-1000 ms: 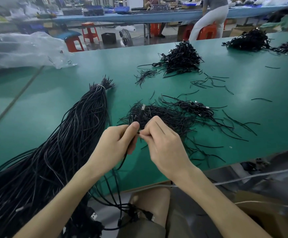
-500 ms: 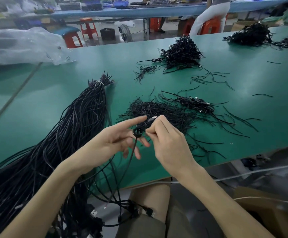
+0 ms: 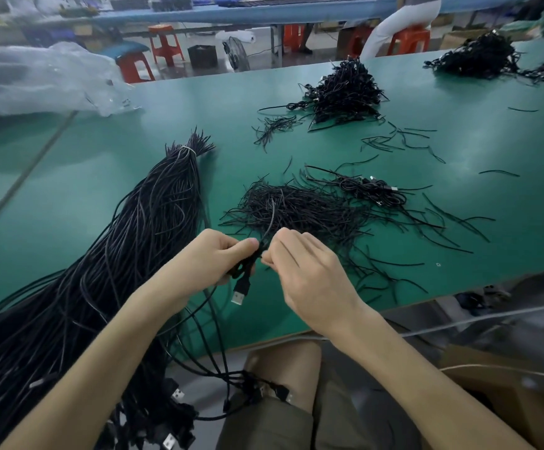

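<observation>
My left hand (image 3: 210,259) grips a small coil of black USB cable (image 3: 243,271) above the near edge of the green table (image 3: 69,203). The cable's silver USB plug (image 3: 240,295) hangs below the coil. My right hand (image 3: 306,271) pinches a thin black tie (image 3: 269,228) at the coil, and the tie's free end sticks up. Just beyond my hands lies a heap of short black ties (image 3: 306,212). A long tied bundle of black cables (image 3: 128,254) runs from the table's middle down past my left arm.
A few coiled cables (image 3: 374,191) lie right of the tie heap. More black piles sit at the far middle (image 3: 345,92) and far right (image 3: 478,60). A clear plastic bag (image 3: 37,79) lies far left. Loose plugs dangle near my knee (image 3: 274,393). A person sits on a red stool (image 3: 408,39) behind.
My left hand's fingers have curled round the coil, which was held with straight fingers before. The USB plug now hangs below the coil, and the tie's end points upward.
</observation>
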A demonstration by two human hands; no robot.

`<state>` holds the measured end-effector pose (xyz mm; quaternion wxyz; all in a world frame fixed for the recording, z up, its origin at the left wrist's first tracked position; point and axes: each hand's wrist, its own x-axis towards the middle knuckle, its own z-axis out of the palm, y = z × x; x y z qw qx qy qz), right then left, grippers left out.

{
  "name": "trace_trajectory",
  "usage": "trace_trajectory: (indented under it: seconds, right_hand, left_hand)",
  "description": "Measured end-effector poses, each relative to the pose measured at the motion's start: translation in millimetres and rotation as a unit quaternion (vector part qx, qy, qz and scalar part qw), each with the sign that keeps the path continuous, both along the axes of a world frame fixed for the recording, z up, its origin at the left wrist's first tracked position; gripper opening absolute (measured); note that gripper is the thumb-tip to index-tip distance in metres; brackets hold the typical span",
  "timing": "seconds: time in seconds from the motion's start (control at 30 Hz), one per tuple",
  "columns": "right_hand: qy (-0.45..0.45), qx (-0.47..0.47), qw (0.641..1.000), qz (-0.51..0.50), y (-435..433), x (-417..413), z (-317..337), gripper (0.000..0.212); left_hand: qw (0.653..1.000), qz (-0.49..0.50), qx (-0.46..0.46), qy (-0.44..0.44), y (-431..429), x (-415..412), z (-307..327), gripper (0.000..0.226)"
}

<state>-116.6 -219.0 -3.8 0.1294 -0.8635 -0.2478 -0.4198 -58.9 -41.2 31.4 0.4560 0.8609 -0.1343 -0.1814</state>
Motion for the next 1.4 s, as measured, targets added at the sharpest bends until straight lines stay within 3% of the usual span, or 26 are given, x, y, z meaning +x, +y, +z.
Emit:
trace_trajectory:
  seconds: [0.07, 0.2, 0.27, 0.33, 0.4, 0.47, 0.57, 0.7, 0.77, 0.83, 1.0, 1.07, 1.17, 1.23, 1.33, 1.4]
  right_hand:
    - [-0.028, -0.025, 0.999, -0.006, 0, 0, -5, 0.025]
    - [-0.032, -0.034, 0.999, 0.001, -3, 0, -13, 0.024]
    - [0.027, 0.001, 1.000, 0.008, -5, -1, -15, 0.021]
    - [0.145, 0.105, 0.984, 0.006, -8, 0, -15, 0.018]
    - [0.271, 0.270, 0.924, -0.010, -13, 4, -12, 0.017]
    - [0.323, 0.417, 0.849, -0.029, -24, 14, -7, 0.014]
    - [0.316, 0.544, 0.775, -0.061, -45, 38, 7, 0.009]
    - [0.292, 0.649, 0.698, -0.076, -71, 72, 28, 0.022]
    - [0.305, 0.663, 0.682, -0.047, -74, 77, 32, 0.048]
    - [0.337, 0.629, 0.700, -0.026, -70, 72, 30, 0.066]
    - [0.390, 0.409, 0.825, -0.013, -41, 44, 13, 0.042]
    - [0.414, 0.340, 0.844, 0.042, -19, 32, 9, 0.035]
    - [0.454, 0.315, 0.827, 0.105, 13, 20, 4, 0.029]
    - [0.482, 0.378, 0.782, 0.115, 23, 18, 4, 0.029]
    - [0.547, 0.464, 0.685, 0.126, 22, 19, 9, 0.027]
    - [0.547, 0.472, 0.677, 0.142, 19, 17, 8, 0.025]
  left_hand:
    - [0.997, -0.005, 0.018, 0.072, 0, 3, 3, 0.056]
    - [0.994, -0.040, 0.020, 0.104, 2, 7, 1, 0.052]
    - [0.995, -0.053, -0.002, 0.088, 2, 6, -4, 0.053]
    - [0.997, -0.039, -0.022, 0.066, 6, 5, -8, 0.057]
    - [0.999, -0.003, 0.001, 0.035, 12, 7, -12, 0.056]
    - [0.990, 0.035, 0.132, -0.042, 21, 10, -16, 0.046]
    - [0.920, 0.048, 0.370, -0.119, 30, 3, -21, 0.042]
    - [0.895, -0.023, 0.438, -0.084, 34, -4, -23, 0.050]
    - [0.896, -0.047, 0.435, -0.074, 34, -8, -20, 0.045]
    - [0.900, -0.063, 0.422, -0.086, 34, -12, -18, 0.036]
    - [0.932, -0.031, 0.327, -0.152, 30, -19, -10, 0.034]
    - [0.952, -0.025, 0.250, -0.174, 23, -24, -8, 0.031]
    - [0.960, -0.041, 0.179, -0.212, 9, -33, -5, 0.023]
    - [0.963, -0.063, 0.156, -0.211, 6, -37, -3, 0.020]
    - [0.967, -0.099, 0.121, -0.200, 9, -39, -2, 0.018]
    - [0.967, -0.122, 0.129, -0.183, 11, -40, -7, 0.016]
